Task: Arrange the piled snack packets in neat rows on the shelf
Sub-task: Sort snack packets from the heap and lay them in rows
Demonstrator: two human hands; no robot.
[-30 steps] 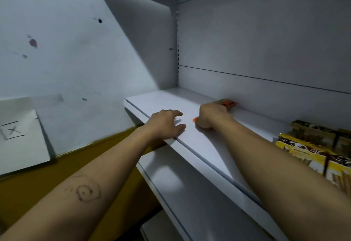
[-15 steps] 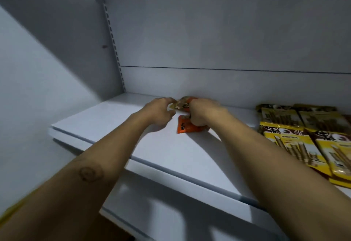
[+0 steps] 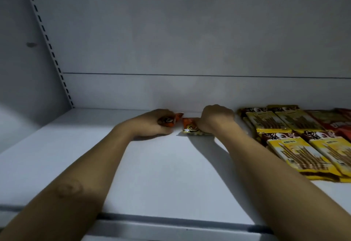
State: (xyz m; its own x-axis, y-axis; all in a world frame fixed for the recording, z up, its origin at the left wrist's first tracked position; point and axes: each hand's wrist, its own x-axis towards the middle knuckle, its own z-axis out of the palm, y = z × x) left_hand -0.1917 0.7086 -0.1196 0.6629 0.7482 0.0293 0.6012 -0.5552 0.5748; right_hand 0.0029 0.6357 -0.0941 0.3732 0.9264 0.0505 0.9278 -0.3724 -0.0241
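Both my hands reach to the back of a white shelf (image 3: pixel 155 174). My left hand (image 3: pixel 152 122) grips a small orange snack packet (image 3: pixel 169 120) just above the shelf board. Beside it my right hand (image 3: pixel 216 120) holds a second orange packet (image 3: pixel 190 126) that lies flat on the shelf near the back wall. The two packets sit side by side with a small gap between them. Part of each packet is hidden under my fingers.
Yellow and brown stick-snack packets (image 3: pixel 300 151) lie in rows on the right of the shelf, with red packets (image 3: pixel 340 122) at the far right. A slotted upright (image 3: pixel 47 41) runs up the back left corner. The shelf's front lip (image 3: pixel 171 221) runs below my forearms.
The view has swung right and closer to the shelf. My hands have parted: the left now holds one orange packet, the right holds the other further right, toward the back wall.
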